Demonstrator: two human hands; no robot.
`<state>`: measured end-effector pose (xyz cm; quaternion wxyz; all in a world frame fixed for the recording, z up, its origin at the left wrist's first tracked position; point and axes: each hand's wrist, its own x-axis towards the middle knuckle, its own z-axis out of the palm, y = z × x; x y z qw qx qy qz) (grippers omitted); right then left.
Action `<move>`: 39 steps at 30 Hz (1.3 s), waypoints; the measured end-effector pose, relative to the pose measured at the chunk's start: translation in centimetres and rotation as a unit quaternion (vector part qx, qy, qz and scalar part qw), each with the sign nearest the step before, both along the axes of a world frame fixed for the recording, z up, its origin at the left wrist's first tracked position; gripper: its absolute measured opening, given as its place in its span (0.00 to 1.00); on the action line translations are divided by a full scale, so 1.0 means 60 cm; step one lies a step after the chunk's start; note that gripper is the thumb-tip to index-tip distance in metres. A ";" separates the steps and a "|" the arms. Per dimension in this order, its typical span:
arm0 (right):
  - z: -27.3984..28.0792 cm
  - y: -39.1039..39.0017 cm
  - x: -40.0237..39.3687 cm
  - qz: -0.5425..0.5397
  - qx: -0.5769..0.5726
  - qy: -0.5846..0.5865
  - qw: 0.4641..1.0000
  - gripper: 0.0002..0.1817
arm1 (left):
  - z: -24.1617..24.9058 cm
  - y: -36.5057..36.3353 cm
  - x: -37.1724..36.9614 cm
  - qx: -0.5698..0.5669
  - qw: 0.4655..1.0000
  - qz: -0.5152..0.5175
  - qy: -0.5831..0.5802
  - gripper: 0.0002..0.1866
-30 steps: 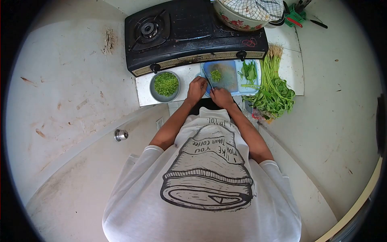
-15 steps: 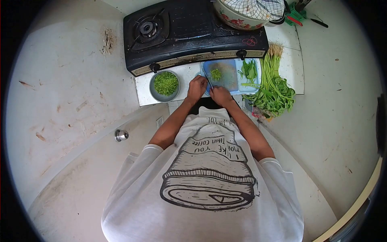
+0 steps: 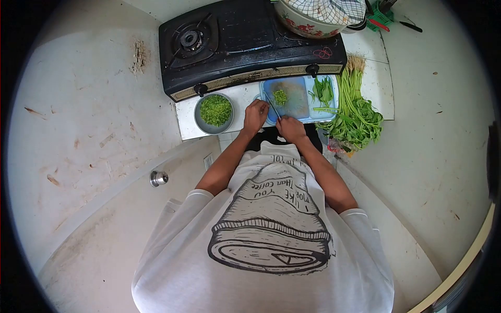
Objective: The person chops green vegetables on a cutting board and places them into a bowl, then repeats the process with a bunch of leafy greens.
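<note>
My right hand (image 3: 290, 129) is closed round the handle of a knife (image 3: 272, 105), whose blade points up and left over the blue cutting board (image 3: 298, 108). Close to the blade, at the board's left edge, my left hand (image 3: 256, 116) has its fingers bunched together; whatever is in them is hidden. A small heap of chopped greens (image 3: 280, 97) lies on the board, just right of the blade. Some whole leaves (image 3: 323, 91) and a cut stem rest on the board's lighter right side. Left of my hands, a grey bowl (image 3: 197, 116) holds many finely chopped greens.
A bundle of leafy greens (image 3: 360, 112) with roots lies right of the board. Behind stands a black gas stove (image 3: 240, 47) carrying a flowered pot (image 3: 308, 26) under a checked cloth. A green basket (image 3: 377, 22) with red- and black-handled utensils sits at the back right.
My right hand has shifted slightly right and toward me with the knife, and the blade lies at more of a slant. My left hand stays nearly in place.
</note>
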<state>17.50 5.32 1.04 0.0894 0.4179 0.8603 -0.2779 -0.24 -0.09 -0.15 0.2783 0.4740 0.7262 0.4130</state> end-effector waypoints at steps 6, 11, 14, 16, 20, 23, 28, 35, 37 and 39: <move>0.016 0.018 -0.007 -0.016 0.011 0.026 0.999 0.25 | 0.005 -0.003 -0.003 0.002 1.000 -0.013 -0.007 0.05; 0.040 0.026 0.005 -0.024 0.000 -0.013 1.000 0.24 | 0.003 -0.010 -0.013 0.014 0.999 -0.030 -0.026 0.06; 0.061 0.032 0.016 -0.052 0.015 0.010 0.998 0.26 | 0.016 -0.013 -0.010 0.021 0.999 -0.003 -0.036 0.12; 0.078 0.040 0.024 -0.061 0.013 0.015 0.998 0.25 | 0.041 -0.009 -0.006 0.006 0.997 -0.007 -0.072 0.18; 0.087 0.055 0.042 -0.042 0.012 0.029 0.999 0.23 | 0.078 -0.003 0.001 -0.025 0.993 -0.094 -0.074 0.28; 0.090 0.059 0.052 -0.040 0.027 0.035 0.998 0.22 | 0.092 0.008 0.004 -0.095 0.963 -0.252 -0.010 0.33; 0.095 0.060 0.069 -0.035 0.033 0.061 0.997 0.21 | 0.097 0.031 0.007 -0.097 0.943 -0.314 0.052 0.37; 0.124 0.060 0.092 -0.039 0.025 0.034 0.998 0.21 | 0.064 0.051 -0.013 -0.068 0.940 -0.319 0.098 0.39; 0.116 0.058 0.106 -0.042 0.034 0.056 0.997 0.21 | 0.056 0.058 -0.018 -0.089 0.939 -0.315 0.106 0.40; 0.118 0.056 0.118 -0.046 0.035 0.058 0.997 0.21 | 0.054 0.064 -0.021 -0.101 0.938 -0.311 0.114 0.40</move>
